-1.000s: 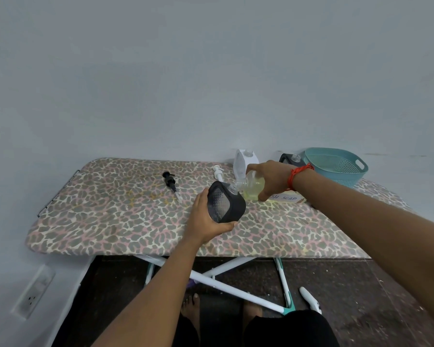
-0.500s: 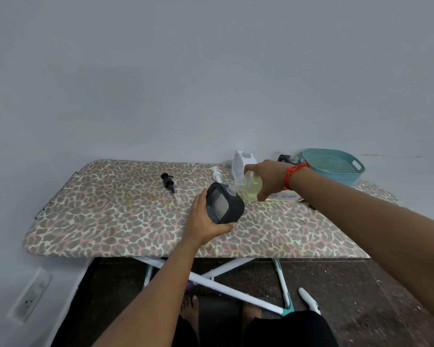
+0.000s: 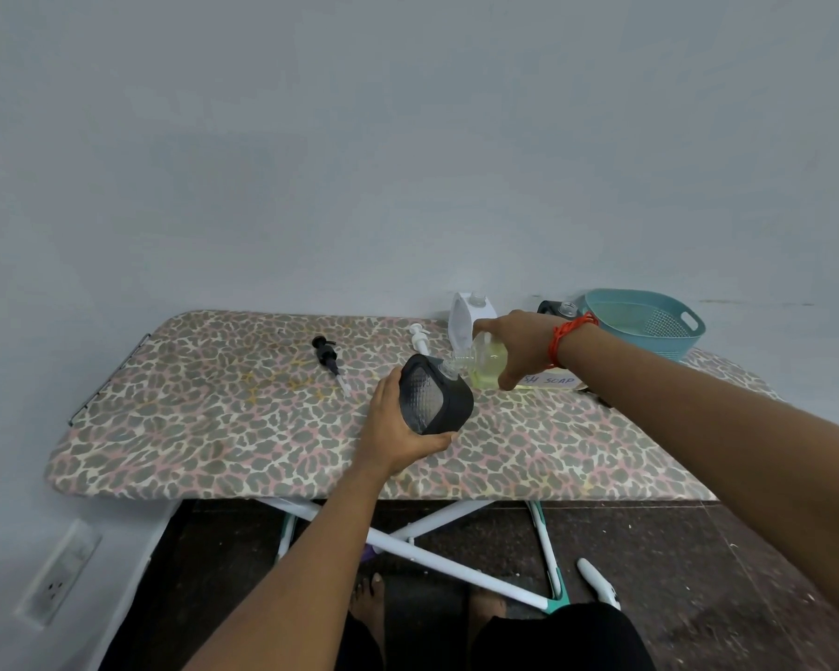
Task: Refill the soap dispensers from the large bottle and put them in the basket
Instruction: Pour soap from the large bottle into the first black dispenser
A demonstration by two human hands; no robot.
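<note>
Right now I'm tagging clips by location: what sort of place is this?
Probably a room in a home: a leopard-print ironing board serves as the worktable, a wall socket sits low on the plain wall, and bare feet show on the dark floor.

Desk (image 3: 214, 428): a grey-pink leopard print is being displayed.
Basket (image 3: 669, 343): teal is being displayed.
Dispenser (image 3: 434, 401): black is being displayed.
Large bottle (image 3: 488, 369): pale yellow is being displayed.

1. We find bare leopard-print board cover (image 3: 204, 418) near left.
2. Far centre lie a black plastic pump head (image 3: 328, 355) and a white plastic pump (image 3: 418, 336).
3. A white dispenser bottle (image 3: 471, 314) and a teal slotted basket (image 3: 669, 346) crowd far right.
</note>
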